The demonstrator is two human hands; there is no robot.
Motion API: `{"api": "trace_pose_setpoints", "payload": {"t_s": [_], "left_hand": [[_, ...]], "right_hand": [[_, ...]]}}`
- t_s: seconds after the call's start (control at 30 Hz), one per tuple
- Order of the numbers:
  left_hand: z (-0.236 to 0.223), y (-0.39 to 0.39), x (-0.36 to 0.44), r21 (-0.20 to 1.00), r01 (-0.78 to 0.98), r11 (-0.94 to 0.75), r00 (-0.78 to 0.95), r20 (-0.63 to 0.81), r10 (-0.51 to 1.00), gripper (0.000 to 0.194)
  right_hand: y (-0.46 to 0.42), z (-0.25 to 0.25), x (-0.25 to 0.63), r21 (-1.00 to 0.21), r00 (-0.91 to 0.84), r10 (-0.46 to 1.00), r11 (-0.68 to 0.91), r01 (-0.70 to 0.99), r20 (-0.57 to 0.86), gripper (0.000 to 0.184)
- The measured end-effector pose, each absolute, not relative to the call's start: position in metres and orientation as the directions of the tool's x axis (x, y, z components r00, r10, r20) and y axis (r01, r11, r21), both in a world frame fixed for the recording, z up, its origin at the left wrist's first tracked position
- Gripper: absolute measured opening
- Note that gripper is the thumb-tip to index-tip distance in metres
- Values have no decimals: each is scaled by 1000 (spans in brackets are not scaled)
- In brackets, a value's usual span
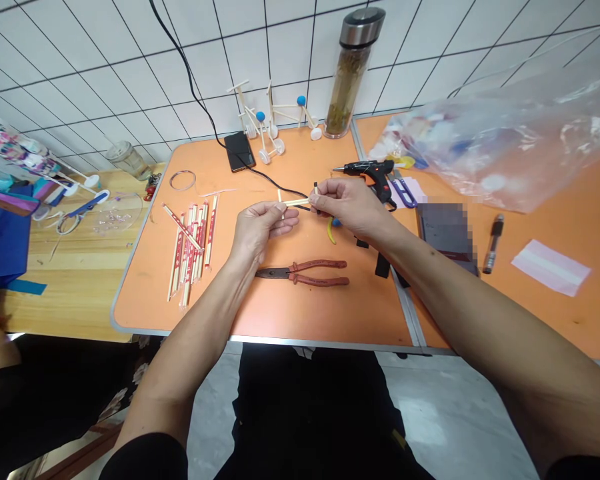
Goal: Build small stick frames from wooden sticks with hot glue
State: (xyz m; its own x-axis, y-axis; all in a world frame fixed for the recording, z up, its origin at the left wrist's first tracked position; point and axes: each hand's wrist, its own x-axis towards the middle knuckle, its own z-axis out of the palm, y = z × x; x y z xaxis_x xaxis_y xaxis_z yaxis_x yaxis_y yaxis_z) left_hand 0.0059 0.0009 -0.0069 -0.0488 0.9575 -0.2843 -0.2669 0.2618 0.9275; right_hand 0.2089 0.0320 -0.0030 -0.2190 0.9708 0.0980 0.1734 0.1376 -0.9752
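Orange tabletop (310, 317) beneath hands (257, 230), tiled wall (125, 53)

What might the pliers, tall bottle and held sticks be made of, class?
Pliers: dull, dark jaws suggest metal; reddish handles look plastic- or rubber-coated.
Bottle: see-through body, glass or clear plastic; lid silvery, shiny, probably metal.
Held sticks: pale, without visible shine, probably wood.

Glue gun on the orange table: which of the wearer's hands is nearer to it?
Right. The right hand is close by on the near side of the glue gun; the left hand is farther off to its left.
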Motion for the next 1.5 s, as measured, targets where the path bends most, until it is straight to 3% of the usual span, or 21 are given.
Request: {"api": "trace_pose_setpoints", "payload": {"t_s": [0.7, 0.9, 1.1, 1.5], "left_hand": [[-12, 3, 4, 934, -272, 232, -33, -250, 968, 17], [-9, 2, 5, 945, -225, 239, -39, -254, 966, 34], [-8, 2, 5, 946, -239, 217, -26, -229, 973, 20], [-11, 4, -2, 963, -187, 196, 18, -196, 980, 20]], "right_hand": [[35, -2, 210, -971, -199, 975, 141, 195, 102, 27], [35, -2, 211, -973, -197, 975, 143, 183, 106, 29], [34, -1, 211, -970, -195, 976, 140, 199, 101, 24], [34, -1, 211, -973, -206, 973, 139, 185, 100, 28]]}}
